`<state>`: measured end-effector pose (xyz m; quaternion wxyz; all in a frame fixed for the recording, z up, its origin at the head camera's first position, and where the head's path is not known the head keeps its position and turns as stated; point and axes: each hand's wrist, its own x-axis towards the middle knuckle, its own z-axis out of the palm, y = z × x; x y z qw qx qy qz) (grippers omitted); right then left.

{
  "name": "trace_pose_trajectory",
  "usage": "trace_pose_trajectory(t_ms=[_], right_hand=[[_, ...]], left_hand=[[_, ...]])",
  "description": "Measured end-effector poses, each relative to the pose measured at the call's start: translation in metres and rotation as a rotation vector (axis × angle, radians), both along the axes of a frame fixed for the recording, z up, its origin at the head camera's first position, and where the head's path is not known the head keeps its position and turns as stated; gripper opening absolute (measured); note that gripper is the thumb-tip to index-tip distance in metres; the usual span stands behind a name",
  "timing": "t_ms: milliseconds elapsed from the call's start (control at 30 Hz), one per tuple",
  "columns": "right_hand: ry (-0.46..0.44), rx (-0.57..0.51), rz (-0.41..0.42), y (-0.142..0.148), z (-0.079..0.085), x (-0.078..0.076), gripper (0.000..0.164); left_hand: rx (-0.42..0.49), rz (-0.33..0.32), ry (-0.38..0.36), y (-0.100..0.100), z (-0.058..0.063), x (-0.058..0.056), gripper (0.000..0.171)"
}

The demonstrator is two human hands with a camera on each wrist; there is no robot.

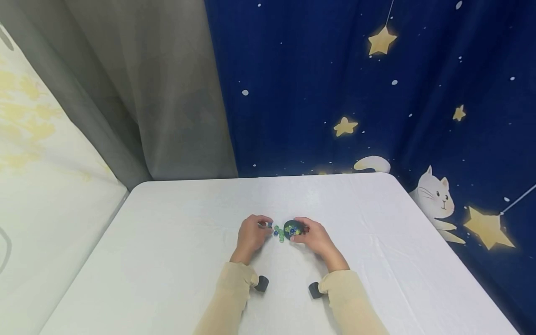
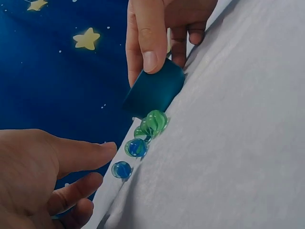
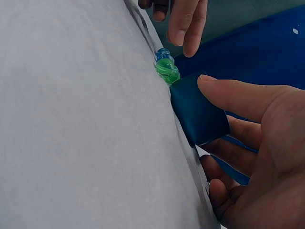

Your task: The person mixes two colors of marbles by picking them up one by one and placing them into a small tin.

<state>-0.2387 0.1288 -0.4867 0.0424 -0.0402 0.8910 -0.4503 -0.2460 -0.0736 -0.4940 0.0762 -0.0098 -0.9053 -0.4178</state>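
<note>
On the white table [image 1: 167, 260] before me, loose glass marbles [image 2: 156, 122] lie in the way between my left hand [image 1: 252, 234] and the dark teal cup [image 3: 198, 112], which is just beside them. Behind the far edge hang a grey curtain [image 1: 180, 102] and a blue curtain [image 1: 293, 79]; at the left side there is a pale patterned cloth [image 1: 37, 195]. I count one cup, two cream sleeves [image 1: 356, 298] and two black blocks [image 1: 262, 284], one near each cuff; on the blue curtain are four clear stars and one white cat [image 1: 435, 197]. Of the loose marbles I count about six, some green and some blue, but they overlap, so I cannot be sure. My right hand [image 1: 315, 238] is grasping the cup, with the thumb laid on its wall and the other fingers behind. The fingers of my left hand are released, slightly bent, close to the nearest blue marble; whether something small lies deeper among them, I cannot tell. Only the head view lets me look into the cup, where blue, green and yellow colours of more marbles appear, too small for counting; both wrist views show just its smooth outside. The left wrist view shows the nearest blue marble a little apart, while in the right wrist view the marbles crowd together in one short row.
</note>
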Motion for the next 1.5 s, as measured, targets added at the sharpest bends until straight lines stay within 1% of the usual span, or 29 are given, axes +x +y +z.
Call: trace_pose_trajectory(t_ms=[133, 333, 700, 933, 1333, 1500], right_hand=[[-0.003, -0.006, 0.002, 0.000, 0.000, 0.000, 0.057], [-0.001, -0.007, 0.001, 0.000, -0.001, -0.001, 0.057], [0.005, -0.009, 0.002, 0.000, -0.001, -0.001, 0.056], [0.000, -0.011, 0.001, 0.000, -0.001, -0.001, 0.057], [0.002, -0.003, -0.007, -0.001, -0.002, 0.000, 0.057], [0.008, -0.005, -0.010, -0.001, -0.003, 0.001, 0.057]], left_hand=[[-0.033, -0.012, 0.001, 0.001, -0.002, 0.001, 0.020], [-0.041, -0.015, -0.023, 0.002, -0.002, 0.001, 0.019], [-0.073, -0.024, -0.025, 0.001, -0.005, 0.001, 0.019], [-0.078, -0.033, -0.003, 0.000, -0.006, 0.001, 0.019], [-0.096, -0.004, 0.033, 0.003, -0.011, 0.000, 0.019], [-0.099, -0.007, 0.051, 0.002, -0.013, 0.000, 0.021]])
